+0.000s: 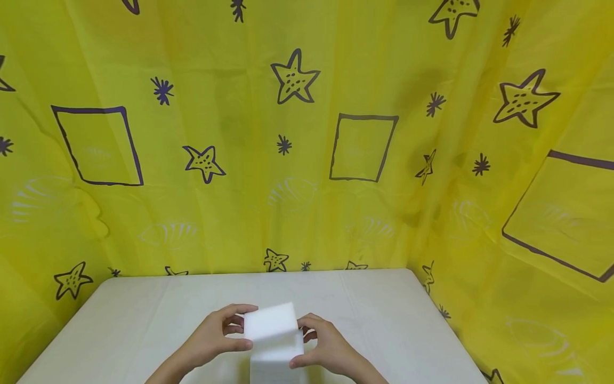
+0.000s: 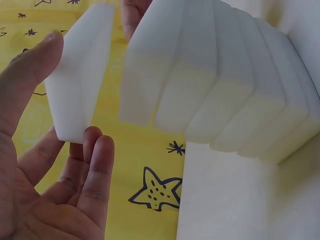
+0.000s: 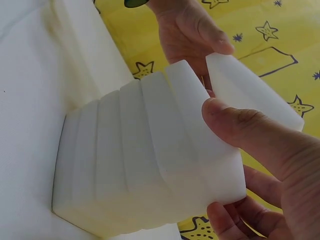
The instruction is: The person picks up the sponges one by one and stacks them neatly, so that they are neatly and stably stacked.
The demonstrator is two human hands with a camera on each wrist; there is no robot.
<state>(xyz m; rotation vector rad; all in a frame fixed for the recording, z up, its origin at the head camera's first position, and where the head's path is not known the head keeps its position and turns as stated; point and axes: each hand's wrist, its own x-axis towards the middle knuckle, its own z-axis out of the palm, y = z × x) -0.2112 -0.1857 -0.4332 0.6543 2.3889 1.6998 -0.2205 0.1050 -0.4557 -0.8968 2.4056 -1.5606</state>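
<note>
My left hand pinches a white sponge block between thumb and fingers. That block is tilted and raised over a stack of similar white sponges on the table. In the left wrist view a gap shows between the held sponge and the stack. Around the stack's top block curl the thumb and fingers of my right hand, gripping it by its sides. Several blocks make up the stack in the right wrist view, with slightly uneven edges.
The stack stands on a white-covered table near its front side. Behind and at the sides hangs a yellow curtain printed with stars, squares and shells. The table's far edge lies close to it.
</note>
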